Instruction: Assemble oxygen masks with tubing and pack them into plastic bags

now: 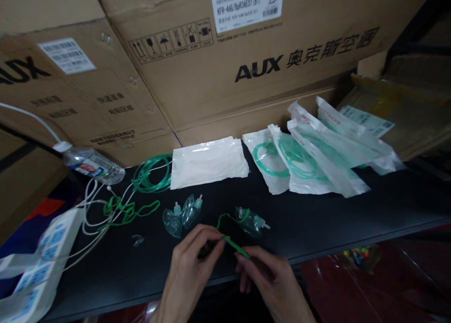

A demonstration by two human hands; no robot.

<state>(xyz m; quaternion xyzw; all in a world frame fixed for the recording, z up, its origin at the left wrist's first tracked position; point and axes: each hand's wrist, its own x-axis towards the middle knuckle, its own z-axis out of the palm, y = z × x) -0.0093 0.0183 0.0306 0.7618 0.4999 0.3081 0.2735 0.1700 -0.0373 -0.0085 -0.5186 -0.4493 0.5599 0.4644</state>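
Observation:
Both hands pinch a green elastic strap (235, 247) near the front edge of the black table. My left hand (193, 259) is closed on one part of it, thumb against forefinger. My right hand (266, 271) grips the strap a little further right. From my left hand the strap runs up to a clear green oxygen mask (251, 222) lying just beyond. Two more masks lie to the left, one mask (172, 221) beside another mask (191, 210), apart from my fingers. Some of the strap is hidden inside my left hand.
Coiled green tubing (153, 184), loose green straps (128, 212) and a water bottle (92, 165) lie left, near a white power strip (52, 252) with cables. White packets (209, 165) and bagged tubing (299, 165) line the back. Large cardboard boxes (197, 88) stand behind.

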